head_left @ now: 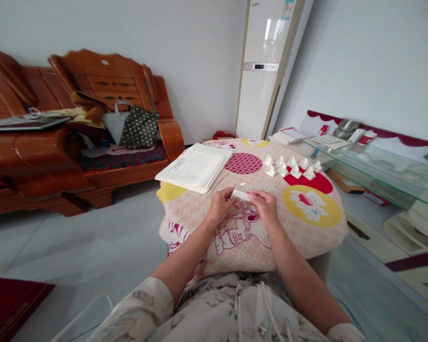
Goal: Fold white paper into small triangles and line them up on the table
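Between my two hands is a small folded piece of white paper point(241, 194), held just above the patterned tablecloth point(203, 216). My left hand point(221, 205) pinches its left end, and my right hand point(265, 204) grips the right end with thumb and fingers. Beyond my right hand, several small folded white paper shapes point(295, 171) with pointed tips stand in rows on the cloth. To the far left of my hands lies a stack of white printed sheets point(196, 166).
A glass-topped cabinet point(378, 166) with cups and a metal pot stands close on the right. Papers point(288, 135) lie at the table's back right. A wooden sofa point(110, 90) with bags is at left; a tall air conditioner point(260, 90) stands in the corner.
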Available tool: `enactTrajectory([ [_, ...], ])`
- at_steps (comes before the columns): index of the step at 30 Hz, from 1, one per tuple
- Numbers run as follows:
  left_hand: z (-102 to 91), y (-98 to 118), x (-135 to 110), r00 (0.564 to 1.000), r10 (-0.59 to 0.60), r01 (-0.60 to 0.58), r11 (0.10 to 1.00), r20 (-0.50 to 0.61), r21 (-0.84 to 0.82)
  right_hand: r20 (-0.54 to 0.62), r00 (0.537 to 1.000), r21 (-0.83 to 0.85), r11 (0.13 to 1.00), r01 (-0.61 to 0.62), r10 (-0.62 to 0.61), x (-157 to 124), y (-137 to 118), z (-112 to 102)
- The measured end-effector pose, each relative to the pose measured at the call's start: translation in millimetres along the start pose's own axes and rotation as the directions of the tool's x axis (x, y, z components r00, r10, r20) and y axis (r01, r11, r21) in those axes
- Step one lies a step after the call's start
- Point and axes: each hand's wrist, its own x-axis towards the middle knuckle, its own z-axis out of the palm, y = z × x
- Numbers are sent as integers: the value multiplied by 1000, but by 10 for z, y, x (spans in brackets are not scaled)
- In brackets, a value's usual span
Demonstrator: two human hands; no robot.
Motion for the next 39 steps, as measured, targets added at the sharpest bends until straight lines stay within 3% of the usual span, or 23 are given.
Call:
enactTrajectory([
  [3, 6, 24, -30, 993, 110, -97, 963, -39, 253, -118, 993, -33, 999, 11, -15, 9, 0, -7],
  [7, 47, 7, -68, 973, 228, -217, 867, 30, 449, -149, 987, 0, 998, -57, 56, 11, -10, -4],
  [12, 90, 12, -96, 936, 327, -346, 800, 127, 491, -109, 978, 143, 977, -160, 176, 5, -27, 13],
  [18, 89, 61, -137, 923, 353, -384, 818, 152, 428, -119, 972, 192, 965, -179, 204, 24, -40, -59],
  [20, 66, 87, -142, 924, 359, -381, 843, 131, 380, -123, 971, 181, 967, -181, 205, 33, -63, -94],
  [23, 14, 132, -124, 941, 339, -321, 898, -6, 299, -94, 978, 189, 968, -166, 186, 35, -102, -121],
  [27, -47, 172, -87, 957, 271, -242, 944, -106, 224, 49, 993, 190, 975, -114, 106, 6, -130, -114],
  [32, -50, 190, -85, 968, 249, -247, 937, 21, 248, 245, 963, 17, 993, -117, 109, -32, -117, -121],
  [39, -25, 161, -66, 986, 83, -118, 958, 143, 261, 279, 954, -72, 993, -92, 109, -30, -112, -132],
])
